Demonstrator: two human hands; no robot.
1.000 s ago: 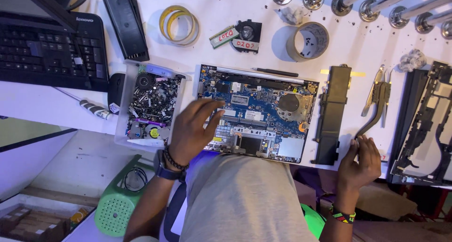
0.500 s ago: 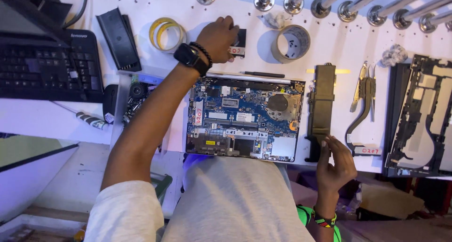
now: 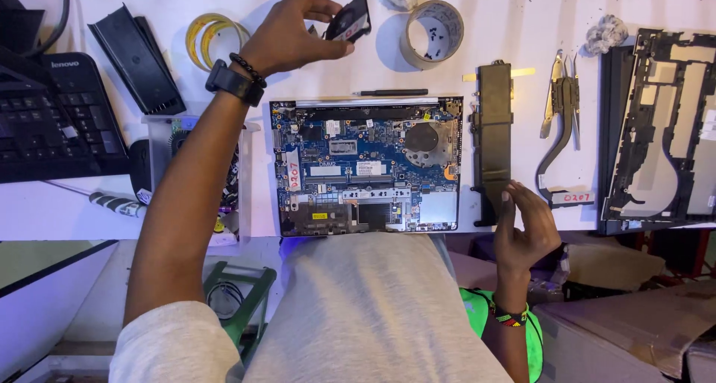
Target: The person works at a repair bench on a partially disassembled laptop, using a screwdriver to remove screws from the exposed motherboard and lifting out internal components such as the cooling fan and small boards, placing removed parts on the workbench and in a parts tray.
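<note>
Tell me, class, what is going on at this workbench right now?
A person is at a white bench with an opened laptop in front of them, its blue circuit board exposed. The left hand is raised beyond the laptop, holding a small black part between its fingers. The right hand rests at the bench edge beside a long black battery. A tape roll, pliers and a removed black laptop cover lie around.

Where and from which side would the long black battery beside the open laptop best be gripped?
Grip the long black battery across its narrow width near the lower end, coming from the table's front edge. It lies flat, lengthwise toward the person, with the right hand already at that end.
</note>
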